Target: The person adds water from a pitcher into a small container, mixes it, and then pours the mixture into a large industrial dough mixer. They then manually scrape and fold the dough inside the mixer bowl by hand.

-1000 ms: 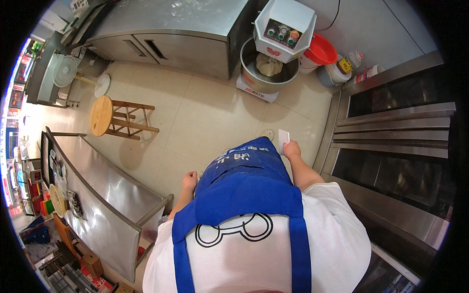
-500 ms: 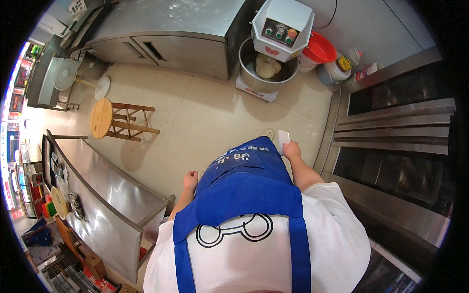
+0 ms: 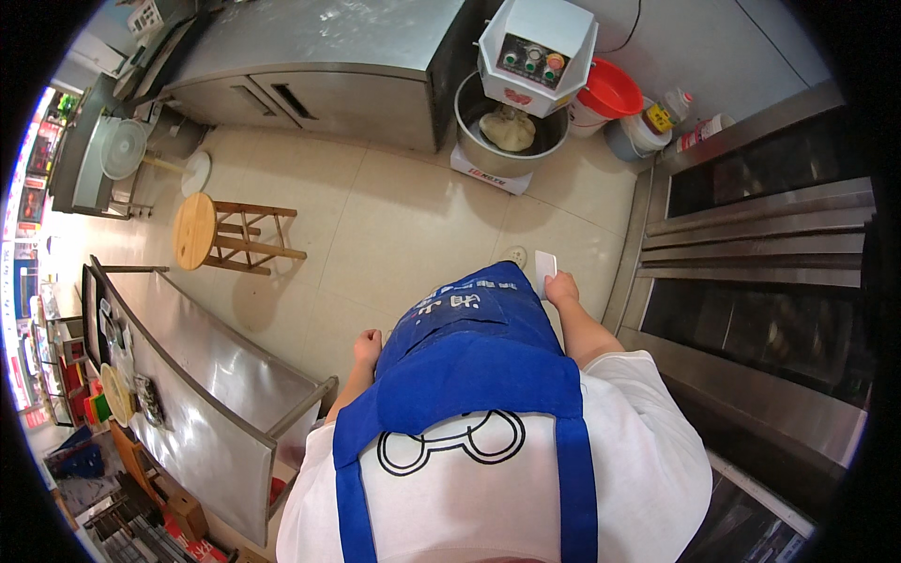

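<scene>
My right hand point(image 3: 563, 289) hangs at my side beside the blue apron point(image 3: 479, 328) and grips a flat white scraper point(image 3: 545, 269) that sticks forward. My left hand point(image 3: 367, 348) is a loose fist at my left hip and holds nothing. Ahead on the tiled floor stands a white dough mixer point(image 3: 535, 47) with a lump of pale dough point(image 3: 508, 129) in its steel bowl point(image 3: 469, 103).
A steel counter point(image 3: 310, 38) lines the far wall. A deck oven point(image 3: 751, 272) fills the right side. A steel worktable point(image 3: 206, 394) runs along my left, with a round wooden stool point(image 3: 197, 230) beyond it. A red bucket point(image 3: 608, 92) and tubs sit right of the mixer.
The view has shifted slightly toward the mixer. Both hands stay at my sides, and the scraper remains in my right hand.
</scene>
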